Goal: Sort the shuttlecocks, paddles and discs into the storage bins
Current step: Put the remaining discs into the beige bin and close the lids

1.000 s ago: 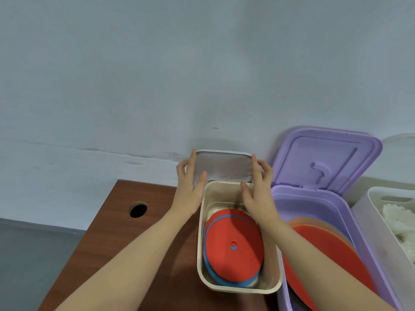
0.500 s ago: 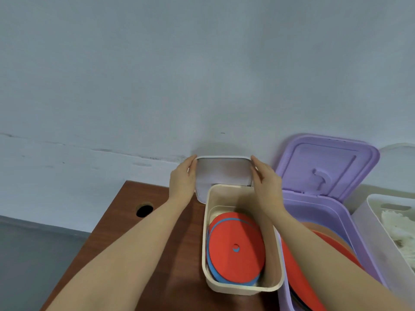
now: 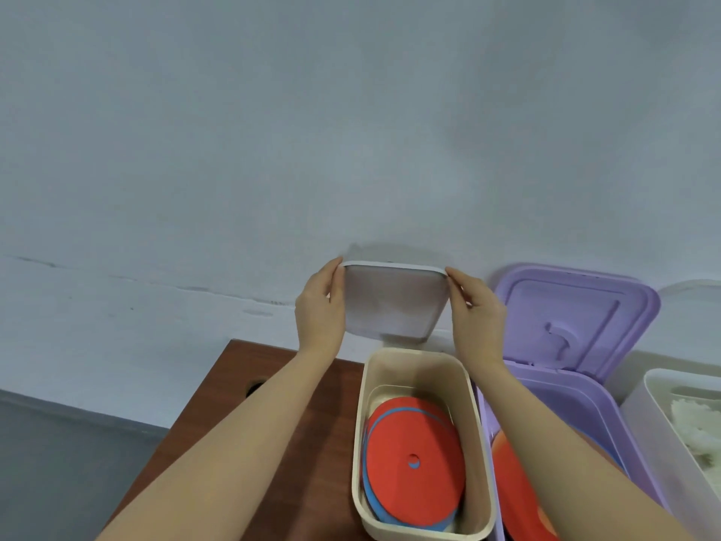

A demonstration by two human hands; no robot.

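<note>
A cream bin [image 3: 478, 431] on the brown table holds a stack of red and blue discs [image 3: 415, 462]. Above its far end, a white lid [image 3: 392, 302] is lifted clear of the bin and held upright by its side edges. My left hand [image 3: 320, 310] grips its left edge and my right hand [image 3: 478, 314] its right edge. To the right, a purple bin [image 3: 569, 388] with its hinged lid [image 3: 577, 318] raised holds red paddles [image 3: 515, 486], partly hidden by my right forearm. A white bin [image 3: 663, 392] at the far right holds white shuttlecocks [image 3: 698, 427].
The brown table [image 3: 281, 415] has a round cable hole [image 3: 255, 386] near its far left corner. A pale wall [image 3: 351, 150] rises right behind the bins. Grey floor [image 3: 58, 462] lies left of the table.
Both hands have raised the white lid from behind the cream bin's far rim and now hold it higher, clear of the bin. The view has tilted upward.
</note>
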